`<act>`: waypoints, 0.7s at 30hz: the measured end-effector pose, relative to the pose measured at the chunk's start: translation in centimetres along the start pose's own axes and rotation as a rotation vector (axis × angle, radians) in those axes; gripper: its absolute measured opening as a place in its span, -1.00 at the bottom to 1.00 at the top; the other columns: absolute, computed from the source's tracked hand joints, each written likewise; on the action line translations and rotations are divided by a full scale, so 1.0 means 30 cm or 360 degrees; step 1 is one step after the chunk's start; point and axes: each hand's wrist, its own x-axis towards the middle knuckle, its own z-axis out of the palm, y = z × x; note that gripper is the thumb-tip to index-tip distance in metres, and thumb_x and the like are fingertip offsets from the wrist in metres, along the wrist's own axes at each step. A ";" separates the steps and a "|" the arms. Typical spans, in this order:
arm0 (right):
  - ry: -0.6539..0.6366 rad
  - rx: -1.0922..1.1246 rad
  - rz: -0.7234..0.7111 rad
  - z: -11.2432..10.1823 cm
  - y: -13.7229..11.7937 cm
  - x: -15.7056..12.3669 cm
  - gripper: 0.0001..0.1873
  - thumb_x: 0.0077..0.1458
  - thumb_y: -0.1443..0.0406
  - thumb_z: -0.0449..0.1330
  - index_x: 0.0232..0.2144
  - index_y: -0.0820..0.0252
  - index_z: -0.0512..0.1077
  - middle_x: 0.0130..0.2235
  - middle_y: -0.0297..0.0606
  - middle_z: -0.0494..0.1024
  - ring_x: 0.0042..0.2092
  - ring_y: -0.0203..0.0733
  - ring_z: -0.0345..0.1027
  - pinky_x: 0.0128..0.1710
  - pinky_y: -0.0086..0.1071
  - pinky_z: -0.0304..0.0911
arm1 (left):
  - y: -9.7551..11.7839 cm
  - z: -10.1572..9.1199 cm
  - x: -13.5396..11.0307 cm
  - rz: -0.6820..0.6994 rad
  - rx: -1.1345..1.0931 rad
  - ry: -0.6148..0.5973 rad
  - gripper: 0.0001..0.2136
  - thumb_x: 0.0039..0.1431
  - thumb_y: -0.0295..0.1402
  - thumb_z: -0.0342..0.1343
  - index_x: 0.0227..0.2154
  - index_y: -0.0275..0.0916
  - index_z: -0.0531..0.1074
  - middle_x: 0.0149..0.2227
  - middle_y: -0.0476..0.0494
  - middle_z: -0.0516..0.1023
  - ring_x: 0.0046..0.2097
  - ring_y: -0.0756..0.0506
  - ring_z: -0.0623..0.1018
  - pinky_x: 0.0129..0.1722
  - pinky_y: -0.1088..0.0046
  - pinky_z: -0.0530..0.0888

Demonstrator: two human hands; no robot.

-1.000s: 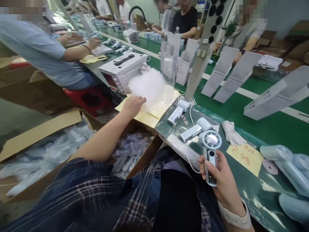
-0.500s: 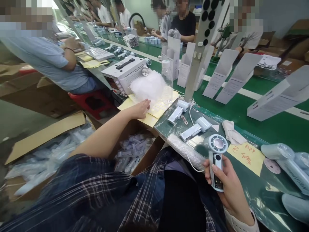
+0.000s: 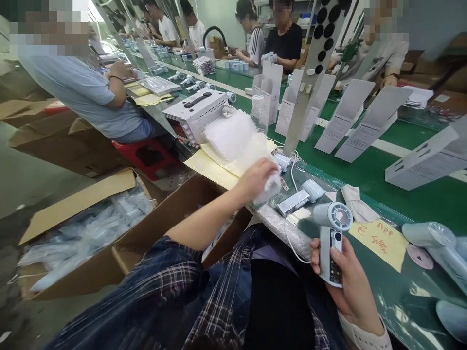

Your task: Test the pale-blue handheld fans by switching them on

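Observation:
My right hand (image 3: 348, 272) is wrapped around the handle of a light-blue handheld fan (image 3: 340, 216), its round head upward and a dark inner section showing along the handle. My left hand (image 3: 259, 177) is closed on a thin, translucent plastic bag (image 3: 269, 189), blurred by motion. Behind it, a pile of white translucent bags (image 3: 228, 133) lies on yellow paper (image 3: 207, 167). Between the hands, another light-blue fan (image 3: 301, 197) rests on the bench beside a white cable. One more fan (image 3: 282, 161) lies farther back, partly hidden.
A white instrument box (image 3: 199, 112) stands behind the bags. White open cartons (image 3: 345, 116) line the green conveyor (image 3: 368, 177). A marked yellow note (image 3: 381, 238) and larger blue fans (image 3: 430, 236) lie at right. Cardboard boxes (image 3: 146, 233) sit below left; a co-worker (image 3: 73, 82) sits beyond.
My left hand has moved right from the bag pile, drawing a translucent bag with it. My right hand has turned the fan slightly, so its head shows more from the side.

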 end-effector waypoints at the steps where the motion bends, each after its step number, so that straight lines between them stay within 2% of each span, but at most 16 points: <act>1: -0.0014 0.0006 -0.0019 0.000 0.003 -0.002 -0.43 0.04 -0.08 0.47 -0.05 0.04 0.41 -0.21 -0.20 0.64 -0.36 -0.14 0.46 -0.40 -0.26 0.45 | 0.036 0.054 0.004 0.0081 -0.0109 -0.0155 -0.76 0.36 -0.51 0.03 0.01 -0.18 0.45 0.00 -0.18 0.57 0.02 -0.12 0.57 0.12 0.27 0.53; 4: -0.0019 -0.0086 -0.0057 -0.028 0.019 -0.008 -0.49 0.16 -0.16 0.36 -0.12 0.08 0.52 -0.26 -0.21 0.61 -0.32 -0.12 0.47 -0.27 -0.22 0.48 | 0.098 0.169 -0.008 0.0139 -0.0228 -0.0533 -0.54 0.08 -0.43 0.36 0.05 -0.21 0.38 0.03 -0.25 0.55 0.02 -0.21 0.59 0.10 0.17 0.56; 6: -0.0008 -0.0187 -0.0067 -0.057 0.026 -0.013 -0.51 0.17 -0.15 0.36 -0.15 0.10 0.55 -0.32 -0.23 0.58 -0.36 -0.16 0.42 -0.32 -0.26 0.42 | 0.106 0.192 -0.027 0.0092 -0.0220 -0.0610 -0.51 0.00 -0.35 0.45 -0.04 -0.23 0.38 0.02 -0.30 0.55 0.01 -0.29 0.60 0.09 0.06 0.56; 8: 0.0023 -0.0240 -0.0051 -0.079 0.024 -0.014 -0.48 0.13 -0.12 0.41 -0.09 0.12 0.55 -0.34 -0.23 0.57 -0.38 -0.16 0.38 -0.42 -0.30 0.35 | 0.099 0.180 -0.039 0.0065 -0.0245 -0.0623 -0.63 0.10 -0.31 0.40 -0.11 -0.22 0.39 0.01 -0.30 0.56 0.02 -0.30 0.60 0.09 0.04 0.54; 11: 0.0122 -0.0220 0.0002 -0.083 0.009 -0.006 -0.23 -0.02 -0.11 0.50 0.11 0.12 0.44 -0.34 -0.25 0.58 -0.42 -0.15 0.35 -0.55 -0.31 0.28 | 0.072 0.148 -0.033 0.0006 -0.0356 -0.0660 -0.81 0.27 -0.37 0.26 -0.10 -0.18 0.43 0.03 -0.21 0.62 0.05 -0.20 0.63 0.12 0.18 0.54; 14: 0.0187 -0.0201 0.0008 -0.071 0.000 0.010 -0.05 -0.15 -0.06 0.58 0.19 0.09 0.31 -0.30 -0.24 0.61 -0.43 -0.13 0.37 -0.58 -0.31 0.29 | 0.044 0.142 -0.016 -0.0149 -0.0440 -0.0618 -0.83 0.32 -0.44 0.19 -0.06 -0.17 0.45 -0.09 -0.12 0.69 -0.09 -0.10 0.69 0.00 0.32 0.58; 16: 0.0192 -0.0208 -0.0016 -0.068 0.005 0.022 -0.08 -0.19 -0.03 0.61 0.13 0.07 0.31 -0.28 -0.23 0.62 -0.44 -0.13 0.39 -0.57 -0.30 0.32 | 0.037 0.144 -0.010 -0.0246 -0.0454 -0.0544 -0.93 0.30 -0.43 0.21 -0.19 -0.20 0.46 -0.15 -0.11 0.70 -0.17 -0.08 0.69 -0.09 0.36 0.59; 18: 0.0179 -0.0222 -0.0029 -0.073 0.015 0.029 -0.18 -0.19 -0.01 0.61 0.02 0.08 0.34 -0.27 -0.21 0.64 -0.45 -0.15 0.40 -0.55 -0.29 0.34 | 0.050 0.137 -0.011 -0.0288 -0.0455 -0.0460 -0.92 0.28 -0.40 0.24 -0.32 -0.21 0.45 -0.11 -0.15 0.68 -0.15 -0.08 0.67 -0.11 0.38 0.59; 21: 0.0107 -0.0220 -0.0016 -0.082 0.024 0.026 -0.36 -0.10 -0.02 0.57 -0.12 0.11 0.39 -0.26 -0.19 0.65 -0.46 -0.19 0.40 -0.50 -0.28 0.37 | 0.108 0.115 -0.021 -0.0207 -0.0402 -0.0378 -0.91 0.30 -0.34 0.24 -0.32 -0.22 0.51 -0.10 -0.18 0.64 -0.08 -0.12 0.62 -0.05 0.35 0.56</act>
